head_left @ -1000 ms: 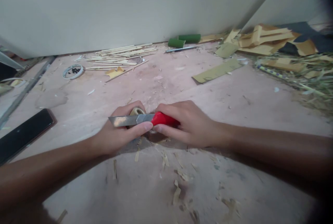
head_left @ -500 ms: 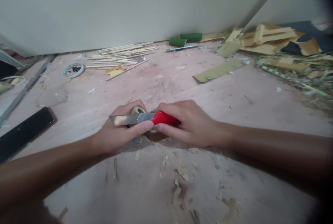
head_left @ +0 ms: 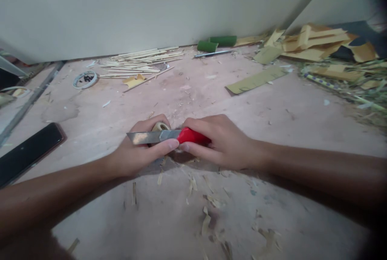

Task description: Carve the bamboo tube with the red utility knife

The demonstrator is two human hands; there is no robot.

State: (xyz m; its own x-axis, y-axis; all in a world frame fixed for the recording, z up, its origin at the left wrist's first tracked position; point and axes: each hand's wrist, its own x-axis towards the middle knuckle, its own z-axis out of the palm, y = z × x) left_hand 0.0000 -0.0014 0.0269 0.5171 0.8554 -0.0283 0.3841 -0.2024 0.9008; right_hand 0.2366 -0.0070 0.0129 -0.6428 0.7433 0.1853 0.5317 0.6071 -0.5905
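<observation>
Close together at the middle of the head view are my two hands. My right hand [head_left: 222, 141] is wrapped round the red handle of a utility knife [head_left: 193, 136], whose metal blade points left. Fingers of my left hand [head_left: 142, 147] curl around a pale hollow tube, perhaps bamboo [head_left: 160, 127], with its round open end facing up. The blade lies across the front of the tube, and my left thumb presses near the base of the blade. Most of the tube is hidden behind the knife and fingers.
Thin sticks [head_left: 145, 62] lie by the wall. A tape ring [head_left: 85, 79] holds small dark bits. A phone [head_left: 30, 153] is at the left. Green bamboo pieces [head_left: 222, 41], a card strip [head_left: 256, 80] and a scrap pile [head_left: 320, 44] lie farther back. Shavings [head_left: 207, 219] litter the front.
Almost nothing differs. The hands, knife and tube keep the same pose, and the view has shifted very slightly.
</observation>
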